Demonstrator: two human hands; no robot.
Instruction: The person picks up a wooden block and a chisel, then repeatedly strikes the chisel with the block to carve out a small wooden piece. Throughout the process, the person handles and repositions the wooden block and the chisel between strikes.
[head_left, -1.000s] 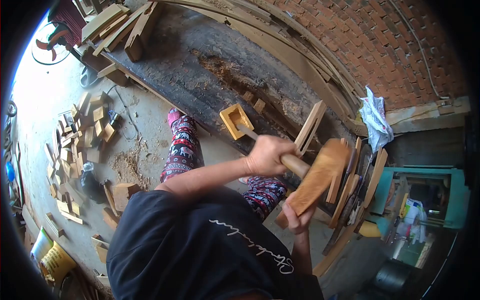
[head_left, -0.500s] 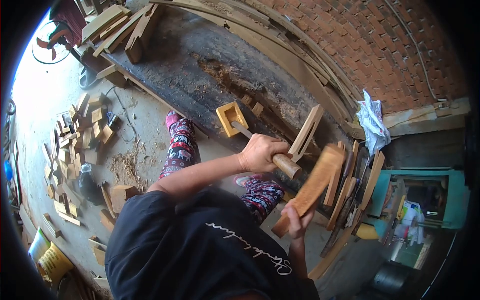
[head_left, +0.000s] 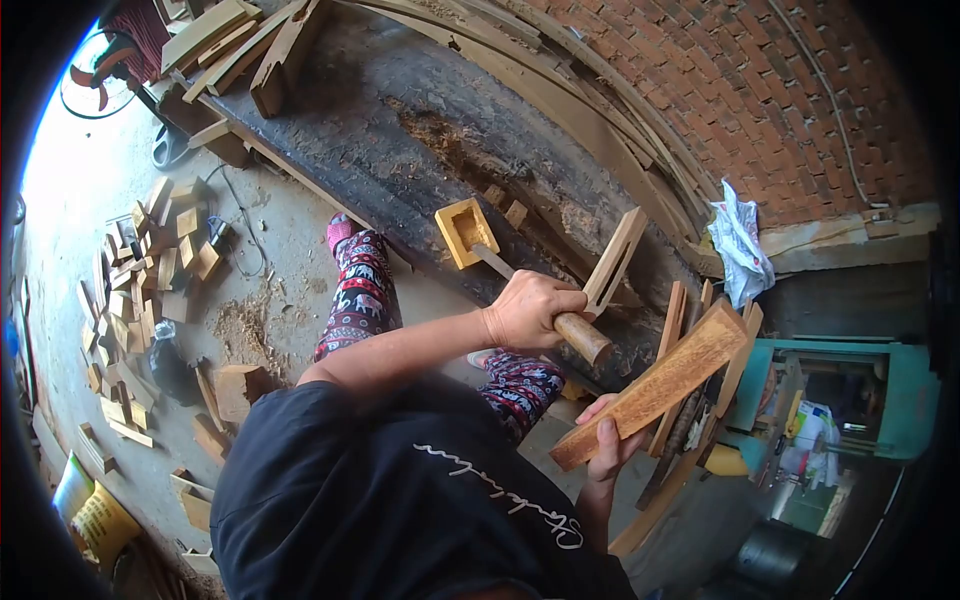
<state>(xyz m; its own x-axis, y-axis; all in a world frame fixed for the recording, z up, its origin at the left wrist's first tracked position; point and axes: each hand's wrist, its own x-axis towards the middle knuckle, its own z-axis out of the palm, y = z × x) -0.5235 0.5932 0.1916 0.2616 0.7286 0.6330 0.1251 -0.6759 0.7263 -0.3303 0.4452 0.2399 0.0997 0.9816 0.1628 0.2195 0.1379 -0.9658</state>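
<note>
My left hand (head_left: 535,310) is wrapped round a chisel with a round wooden handle (head_left: 584,339). The chisel's metal blade (head_left: 492,262) slants down into the hollow of a small yellow wooden block (head_left: 451,236), which lies on the dark workbench (head_left: 350,130). At the lower right, my right hand (head_left: 606,445) grips one end of a thick wooden bat (head_left: 665,383). The bat's far end is raised to the right of the chisel handle, apart from it. A slotted piece of wood (head_left: 612,262) stands just beyond the handle.
Many wood offcuts (head_left: 140,300) and shavings (head_left: 243,325) lie on the floor at left. Boards (head_left: 240,60) rest on the bench's far left end. At right are a white plastic bag (head_left: 738,245), upright wood strips (head_left: 668,340) and a green machine (head_left: 905,400).
The wooden bat has swung right and away from the chisel handle, and its blur is gone. The chisel and yellow block have hardly moved.
</note>
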